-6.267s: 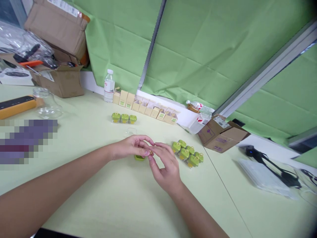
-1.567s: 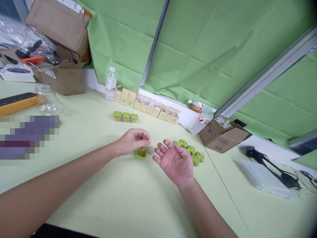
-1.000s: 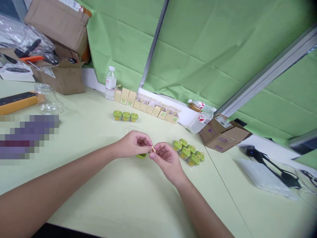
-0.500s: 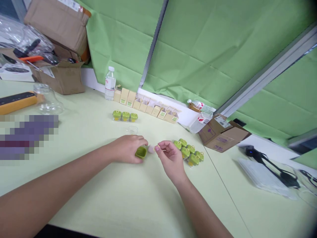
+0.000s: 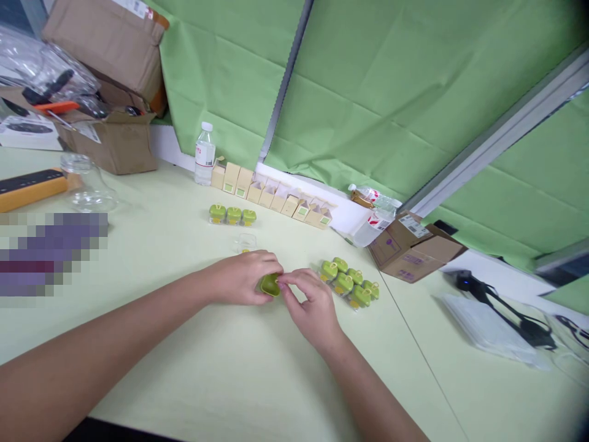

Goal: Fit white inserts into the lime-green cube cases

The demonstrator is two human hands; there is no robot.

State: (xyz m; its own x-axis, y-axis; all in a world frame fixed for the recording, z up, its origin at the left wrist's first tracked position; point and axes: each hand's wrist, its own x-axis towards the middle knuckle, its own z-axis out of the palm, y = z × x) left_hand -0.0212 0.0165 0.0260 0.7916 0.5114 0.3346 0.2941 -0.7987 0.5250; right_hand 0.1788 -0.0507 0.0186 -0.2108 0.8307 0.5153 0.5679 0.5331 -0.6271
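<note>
My left hand [image 5: 243, 276] is closed around a small green lid [image 5: 270, 285], holding it with its hollow side toward me. The thumb and forefinger of my right hand [image 5: 310, 307] are pinched together at the lid's right rim. Whatever sits between those fingertips is too small and covered to make out. Just beyond my left hand stands a clear plastic cup [image 5: 247, 242], with a bit of yellow at its base. Several lidded green containers [image 5: 343, 283] with yellow loops are grouped right of my right hand. Three more green-lidded containers [image 5: 233, 215] stand in a row farther back.
Small cream cartons [image 5: 267, 194] line the back of the table beside an upright water bottle [image 5: 205, 155]. More bottles [image 5: 375, 221] lean by a cardboard box [image 5: 414, 248] at right. A clear jar [image 5: 89, 187] and yellow-black case [image 5: 32, 189] are at left.
The green lid in my left hand has shifted slightly right. My right fingertips have moved left to meet its rim. A small pale round thing between the hands is no longer visible.
</note>
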